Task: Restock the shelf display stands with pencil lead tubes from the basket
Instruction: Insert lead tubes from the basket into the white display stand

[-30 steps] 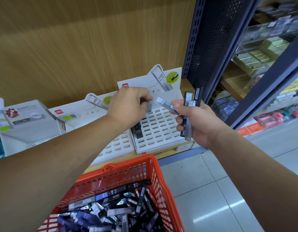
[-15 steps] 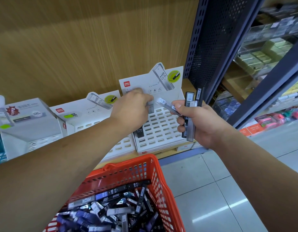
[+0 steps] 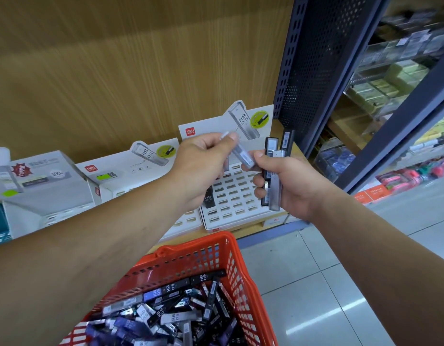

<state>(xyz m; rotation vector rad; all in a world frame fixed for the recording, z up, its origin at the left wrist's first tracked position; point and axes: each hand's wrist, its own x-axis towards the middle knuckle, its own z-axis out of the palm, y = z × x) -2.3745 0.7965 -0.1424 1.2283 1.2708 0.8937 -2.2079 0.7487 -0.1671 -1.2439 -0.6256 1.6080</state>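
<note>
One clear grey plastic lead tube [image 3: 244, 157] is pinched in our left hand [image 3: 203, 166] above the white slotted cardboard stand [image 3: 232, 202]; our right hand [image 3: 297, 187] clasps a bundle of similar tubes [image 3: 275, 191]. Light, stiff, probably slick: best held mid-barrel.

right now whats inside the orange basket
A heap of pencil lead tubes, black, grey and blue, some marked HB 0.5. The left forearm covers part of the basket; the heap hides its floor.
</note>
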